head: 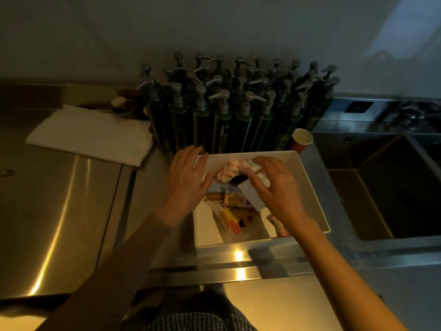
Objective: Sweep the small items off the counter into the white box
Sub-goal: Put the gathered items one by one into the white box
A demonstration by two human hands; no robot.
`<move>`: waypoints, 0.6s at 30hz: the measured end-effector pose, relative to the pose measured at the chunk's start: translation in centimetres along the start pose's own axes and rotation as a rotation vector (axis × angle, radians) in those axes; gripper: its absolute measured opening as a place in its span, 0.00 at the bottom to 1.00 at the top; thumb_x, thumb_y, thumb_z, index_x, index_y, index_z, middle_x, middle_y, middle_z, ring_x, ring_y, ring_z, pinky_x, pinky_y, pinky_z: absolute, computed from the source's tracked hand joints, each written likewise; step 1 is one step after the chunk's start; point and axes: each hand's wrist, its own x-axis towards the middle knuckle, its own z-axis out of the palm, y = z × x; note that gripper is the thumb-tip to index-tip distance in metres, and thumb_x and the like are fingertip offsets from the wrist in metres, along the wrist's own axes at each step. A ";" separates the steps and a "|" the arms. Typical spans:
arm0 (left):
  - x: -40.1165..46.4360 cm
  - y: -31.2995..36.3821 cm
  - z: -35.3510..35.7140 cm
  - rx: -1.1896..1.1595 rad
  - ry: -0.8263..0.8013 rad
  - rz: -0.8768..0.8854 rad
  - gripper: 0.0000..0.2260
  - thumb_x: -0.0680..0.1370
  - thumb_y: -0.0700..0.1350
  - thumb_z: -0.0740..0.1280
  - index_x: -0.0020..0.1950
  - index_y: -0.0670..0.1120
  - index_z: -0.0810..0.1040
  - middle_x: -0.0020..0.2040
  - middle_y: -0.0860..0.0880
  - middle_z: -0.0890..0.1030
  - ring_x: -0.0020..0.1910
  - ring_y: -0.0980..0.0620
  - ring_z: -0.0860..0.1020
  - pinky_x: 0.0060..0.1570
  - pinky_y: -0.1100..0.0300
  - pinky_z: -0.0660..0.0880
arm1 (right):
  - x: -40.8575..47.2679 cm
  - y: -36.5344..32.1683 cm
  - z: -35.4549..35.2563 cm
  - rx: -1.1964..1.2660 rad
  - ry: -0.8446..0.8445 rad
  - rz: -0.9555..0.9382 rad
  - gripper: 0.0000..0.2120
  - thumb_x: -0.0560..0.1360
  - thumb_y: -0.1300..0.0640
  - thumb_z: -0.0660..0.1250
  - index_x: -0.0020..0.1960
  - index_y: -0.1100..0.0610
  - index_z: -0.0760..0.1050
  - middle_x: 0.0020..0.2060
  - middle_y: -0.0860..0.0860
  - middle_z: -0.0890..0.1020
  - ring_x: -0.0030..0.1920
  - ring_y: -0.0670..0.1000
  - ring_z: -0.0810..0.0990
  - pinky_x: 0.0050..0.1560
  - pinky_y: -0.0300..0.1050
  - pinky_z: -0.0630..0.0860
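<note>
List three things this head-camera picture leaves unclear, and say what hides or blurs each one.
- Items beneath the right hand in the white box: the palm covers them.
- Labels on the pump bottles: dim light, print too small to read.
- Small dish behind the folded towel: its contents are dark and blurred.

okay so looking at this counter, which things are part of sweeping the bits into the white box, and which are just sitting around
Part of the job: white box; the small items already in it; left hand on its left rim; right hand over the contents.

Just lying about: pump bottles; folded white cloth; red paper cup; sink.
</note>
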 end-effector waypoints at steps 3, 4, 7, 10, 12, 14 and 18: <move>0.2 -0.9 -0.6 0.019 0.006 -0.031 0.23 0.78 0.51 0.57 0.64 0.37 0.75 0.62 0.37 0.76 0.63 0.38 0.73 0.63 0.44 0.68 | 2.2 -2.5 0.1 -0.035 0.025 -0.057 0.25 0.79 0.44 0.56 0.68 0.59 0.70 0.67 0.55 0.73 0.68 0.52 0.68 0.66 0.43 0.64; 0.2 -1.3 -1.0 0.030 0.015 -0.046 0.22 0.78 0.51 0.57 0.63 0.37 0.75 0.62 0.37 0.77 0.63 0.38 0.73 0.63 0.44 0.68 | 3.1 -3.4 0.4 -0.059 0.027 -0.088 0.26 0.79 0.44 0.55 0.69 0.59 0.69 0.68 0.56 0.71 0.70 0.52 0.66 0.68 0.43 0.62; 0.1 -3.2 -2.3 0.040 0.070 -0.102 0.21 0.78 0.50 0.57 0.62 0.36 0.76 0.59 0.36 0.78 0.60 0.37 0.75 0.63 0.43 0.69 | 5.8 -6.2 2.1 -0.111 0.047 -0.186 0.27 0.79 0.43 0.55 0.69 0.61 0.69 0.69 0.58 0.71 0.72 0.55 0.64 0.71 0.47 0.60; -0.4 -6.0 -4.0 0.063 0.121 -0.146 0.21 0.78 0.49 0.57 0.62 0.36 0.76 0.59 0.36 0.78 0.59 0.37 0.75 0.63 0.43 0.70 | 7.9 -9.1 4.6 -0.146 0.045 -0.235 0.28 0.79 0.43 0.54 0.68 0.62 0.70 0.67 0.59 0.72 0.70 0.58 0.67 0.69 0.52 0.64; -1.1 -8.2 -5.1 0.113 0.173 -0.164 0.20 0.78 0.49 0.58 0.62 0.36 0.76 0.58 0.36 0.78 0.58 0.37 0.75 0.62 0.44 0.68 | 8.7 -10.9 6.4 -0.149 0.009 -0.241 0.28 0.79 0.42 0.53 0.69 0.61 0.70 0.68 0.59 0.72 0.70 0.58 0.67 0.69 0.52 0.64; -2.2 -10.5 -6.1 0.174 0.197 -0.210 0.19 0.78 0.49 0.59 0.62 0.37 0.76 0.58 0.37 0.78 0.59 0.38 0.75 0.62 0.45 0.67 | 9.2 -12.6 8.4 -0.152 -0.015 -0.266 0.28 0.79 0.42 0.52 0.68 0.61 0.71 0.66 0.60 0.73 0.68 0.59 0.69 0.67 0.52 0.66; -5.9 -15.6 -7.2 0.238 0.169 -0.364 0.19 0.78 0.49 0.60 0.63 0.39 0.74 0.61 0.38 0.76 0.61 0.38 0.73 0.62 0.44 0.68 | 9.0 -15.7 12.9 -0.139 -0.111 -0.313 0.26 0.79 0.44 0.52 0.65 0.61 0.73 0.63 0.60 0.76 0.64 0.60 0.74 0.64 0.55 0.70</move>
